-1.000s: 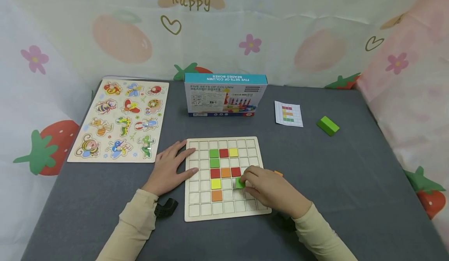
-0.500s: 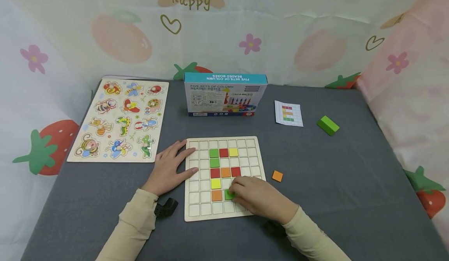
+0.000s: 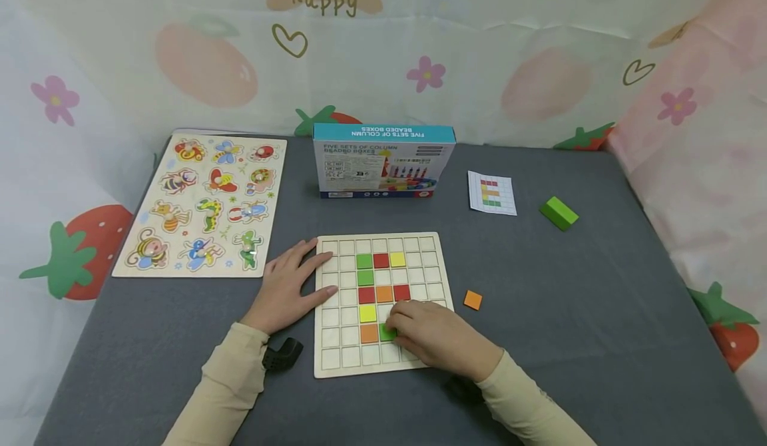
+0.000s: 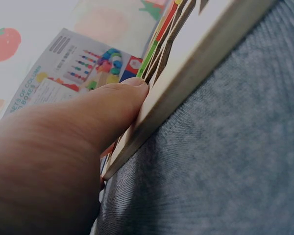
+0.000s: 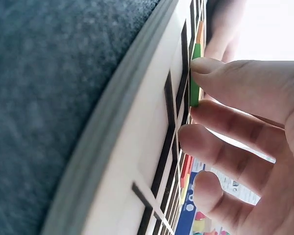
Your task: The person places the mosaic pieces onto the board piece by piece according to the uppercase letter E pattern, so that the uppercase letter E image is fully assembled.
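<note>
A wooden grid board [image 3: 333, 374] with square cells lies on the table, several coloured tiles set in it. My right hand [image 3: 442, 337] pinches a green tile [image 3: 386, 332] in the lower rows, right beside an orange tile [image 3: 369, 333]. In the right wrist view, the thumb [image 5: 208, 66] and index finger sit at either end of that green tile [image 5: 195, 81], low in the grid. My left hand [image 3: 289, 294] rests with spread fingers on the board's left edge; its thumb [image 4: 130, 90] lies on the rim in the left wrist view.
A loose orange tile [image 3: 473, 300] lies right of the board. Behind are a box [image 3: 383, 166], a pattern card [image 3: 493, 194] and a green block [image 3: 559, 214]. An insect puzzle board [image 3: 198, 226] lies at the left.
My right hand has moved left and slightly toward me with the green tile, down to the cell beside the lower orange tile. The loose orange tile came into full view. My left hand stayed put.
</note>
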`<state>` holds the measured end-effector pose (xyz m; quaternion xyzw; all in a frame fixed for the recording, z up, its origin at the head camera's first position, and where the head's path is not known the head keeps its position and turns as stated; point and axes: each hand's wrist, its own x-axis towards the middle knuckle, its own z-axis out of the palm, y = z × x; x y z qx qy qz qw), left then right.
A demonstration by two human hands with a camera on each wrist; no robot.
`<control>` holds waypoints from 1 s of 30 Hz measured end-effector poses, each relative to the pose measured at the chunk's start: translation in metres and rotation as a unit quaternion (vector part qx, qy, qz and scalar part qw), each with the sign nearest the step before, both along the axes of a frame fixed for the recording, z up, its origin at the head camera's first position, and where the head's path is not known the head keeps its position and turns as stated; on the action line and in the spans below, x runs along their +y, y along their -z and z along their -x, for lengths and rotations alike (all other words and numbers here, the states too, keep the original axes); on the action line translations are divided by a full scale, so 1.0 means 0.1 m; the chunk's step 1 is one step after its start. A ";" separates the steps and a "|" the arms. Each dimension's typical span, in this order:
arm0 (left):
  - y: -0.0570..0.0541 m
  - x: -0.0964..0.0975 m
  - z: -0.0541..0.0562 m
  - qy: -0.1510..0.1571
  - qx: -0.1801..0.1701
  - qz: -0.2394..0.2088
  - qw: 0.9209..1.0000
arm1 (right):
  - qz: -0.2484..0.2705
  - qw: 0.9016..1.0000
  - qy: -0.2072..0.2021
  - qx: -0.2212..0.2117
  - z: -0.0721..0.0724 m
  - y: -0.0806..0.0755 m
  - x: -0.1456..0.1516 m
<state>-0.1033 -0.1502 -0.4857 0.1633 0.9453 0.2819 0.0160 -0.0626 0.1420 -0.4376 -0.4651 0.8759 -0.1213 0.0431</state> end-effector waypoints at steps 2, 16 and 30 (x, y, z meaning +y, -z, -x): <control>0.00 0.00 0.00 0.000 0.000 0.000 1.000 | 0.001 1.000 0.001 0.000 0.00 0.00 0.00; -0.02 0.01 0.00 -0.001 0.002 -0.001 1.000 | 0.043 0.998 0.032 0.014 0.06 -0.07 0.19; 0.01 -0.01 0.00 0.001 0.003 -0.005 1.000 | -0.011 0.985 0.173 0.028 0.10 -0.17 0.85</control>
